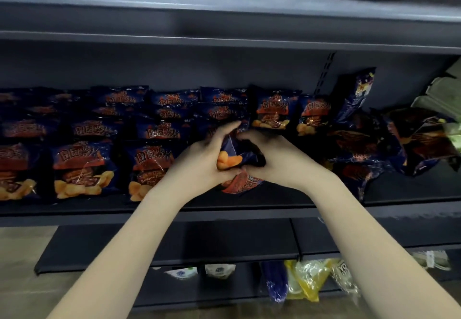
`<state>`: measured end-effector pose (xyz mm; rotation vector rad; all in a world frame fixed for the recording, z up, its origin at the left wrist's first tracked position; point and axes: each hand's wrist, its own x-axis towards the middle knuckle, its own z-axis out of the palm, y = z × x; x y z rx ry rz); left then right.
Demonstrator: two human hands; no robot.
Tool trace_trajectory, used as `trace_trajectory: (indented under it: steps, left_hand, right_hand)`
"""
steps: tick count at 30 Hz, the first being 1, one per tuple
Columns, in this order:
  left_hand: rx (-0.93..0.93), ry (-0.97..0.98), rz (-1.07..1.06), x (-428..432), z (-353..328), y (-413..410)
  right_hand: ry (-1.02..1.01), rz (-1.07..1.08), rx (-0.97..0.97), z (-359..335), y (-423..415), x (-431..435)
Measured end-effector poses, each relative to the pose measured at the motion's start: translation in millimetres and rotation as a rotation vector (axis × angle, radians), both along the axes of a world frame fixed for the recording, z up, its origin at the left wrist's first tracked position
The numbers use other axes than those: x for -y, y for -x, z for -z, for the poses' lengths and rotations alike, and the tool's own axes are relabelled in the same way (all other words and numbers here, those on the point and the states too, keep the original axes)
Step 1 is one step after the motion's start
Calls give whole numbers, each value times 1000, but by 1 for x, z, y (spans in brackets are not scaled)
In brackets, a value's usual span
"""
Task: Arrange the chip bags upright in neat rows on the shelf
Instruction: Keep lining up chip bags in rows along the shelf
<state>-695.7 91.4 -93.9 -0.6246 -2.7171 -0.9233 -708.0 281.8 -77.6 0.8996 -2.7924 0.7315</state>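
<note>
Dark blue chip bags with red-orange labels fill the middle shelf (174,209). On the left they stand upright in rows (82,169). At the shelf's centre front, my left hand (202,159) and my right hand (272,159) both grip one chip bag (234,159) from either side; it is turned upside down, its label at the bottom. Two upright bags (272,111) stand behind my hands. To the right, several bags lie tumbled in a loose heap (361,149), and one leans against the back wall (359,91).
Green packages (446,109) sit at the shelf's far right. The shelf above (224,14) overhangs closely and holds metal objects and a dark item. Below, a lower shelf carries yellow, blue and clear packets (306,278). Bare shelf shows at the front right (411,189).
</note>
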Motion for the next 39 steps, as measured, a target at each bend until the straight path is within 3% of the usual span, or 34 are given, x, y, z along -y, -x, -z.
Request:
trace_trajectory:
  steps: [4, 8, 13, 16, 19, 23, 26, 30, 32, 39]
  left_hand:
    - [-17, -264, -52, 10, 11, 9]
    - [2, -716, -169, 14, 26, 16]
    - [154, -1304, -384, -13, 50, 18]
    - [155, -1374, -436, -37, 59, 7]
    - [126, -1379, -438, -48, 64, 1]
    - [186, -1209, -300, -28, 70, 6]
    - [114, -910, -175, -15, 79, 1]
    - [-175, 15, -99, 1, 109, -6]
    - [-226, 267, -71, 1, 123, -13]
    - [-338, 361, -78, 0, 140, -19]
  right_hand:
    - [308, 151, -8, 6, -3, -9]
    - [587, 300, -19, 17, -2, -17]
    - [923, 328, 521, 49, -1, -2]
    - [1172, 217, 668, 68, -5, 17]
    - [1254, 258, 577, 74, -2, 29]
    - [1278, 319, 447, 65, 14, 22]
    - [1207, 344, 327, 51, 28, 5]
    - [916, 357, 279, 47, 44, -10]
    - [856, 341, 306, 53, 48, -10]
    - [844, 366, 346, 86, 46, 17]
